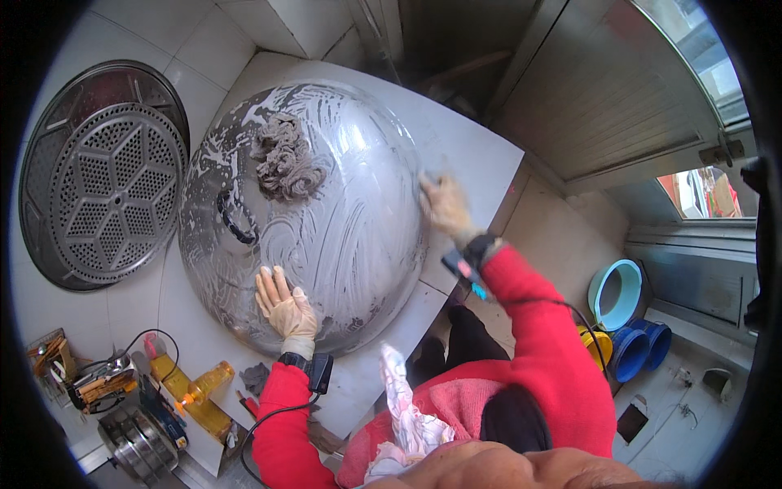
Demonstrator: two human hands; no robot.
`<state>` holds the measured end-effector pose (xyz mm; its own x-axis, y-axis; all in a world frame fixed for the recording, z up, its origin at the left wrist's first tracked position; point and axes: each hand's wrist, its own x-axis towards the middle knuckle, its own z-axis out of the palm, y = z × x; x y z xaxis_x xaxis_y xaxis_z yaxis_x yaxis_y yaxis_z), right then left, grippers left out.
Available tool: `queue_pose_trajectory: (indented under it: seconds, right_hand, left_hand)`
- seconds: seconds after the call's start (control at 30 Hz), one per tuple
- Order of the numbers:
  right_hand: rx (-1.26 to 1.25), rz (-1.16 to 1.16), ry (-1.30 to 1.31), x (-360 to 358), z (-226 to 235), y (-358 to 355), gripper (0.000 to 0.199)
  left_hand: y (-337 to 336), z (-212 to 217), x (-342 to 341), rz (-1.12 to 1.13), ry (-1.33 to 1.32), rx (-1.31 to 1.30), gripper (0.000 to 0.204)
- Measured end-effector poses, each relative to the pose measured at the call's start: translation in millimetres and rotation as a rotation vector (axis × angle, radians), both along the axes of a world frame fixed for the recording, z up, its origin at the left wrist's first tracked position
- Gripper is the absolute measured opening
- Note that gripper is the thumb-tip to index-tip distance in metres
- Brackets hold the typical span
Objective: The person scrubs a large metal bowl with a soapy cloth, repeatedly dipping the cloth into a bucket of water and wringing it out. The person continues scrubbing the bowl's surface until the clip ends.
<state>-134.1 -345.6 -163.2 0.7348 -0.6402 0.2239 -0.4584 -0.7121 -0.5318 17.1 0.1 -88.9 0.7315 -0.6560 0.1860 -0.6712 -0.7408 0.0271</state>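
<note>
A big domed metal lid (350, 236), smeared with whitish suds, lies on the white table with its rounded side up. A black loop handle (237, 218) stands on its left part. Beyond the handle, a bunched grey-brown cloth (287, 159) rests on the dome. My left hand (289, 311), in a thin pale glove, is open and lies on the near side of the lid with fingers stretched out. At the lid's right edge is my right hand (446, 202), gloved too and smeared by motion; whether it touches the lid or holds anything I cannot tell.
Round perforated metal steamer trays (118, 196) lean against the tiled wall at left. Yellow bottles (208, 383), a tool basket (50, 359) and stacked metal pots (137, 447) stand at lower left. Right of me are a light-blue basin (615, 293) and blue buckets (627, 354).
</note>
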Motion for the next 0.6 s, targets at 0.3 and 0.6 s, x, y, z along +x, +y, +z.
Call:
queue_pose_trajectory:
  seconds: [0.3,0.6]
  right_hand:
    - [-0.015,0.053,0.109,45,-16,-59,0.032]
    - [0.169,0.063,0.244,-97,-3,189,0.052]
  left_hand:
    - [1,-5,3,-0.01,0.006,-0.013,0.06]
    - [3,-6,1,-0.019,-0.02,-0.035,0.06]
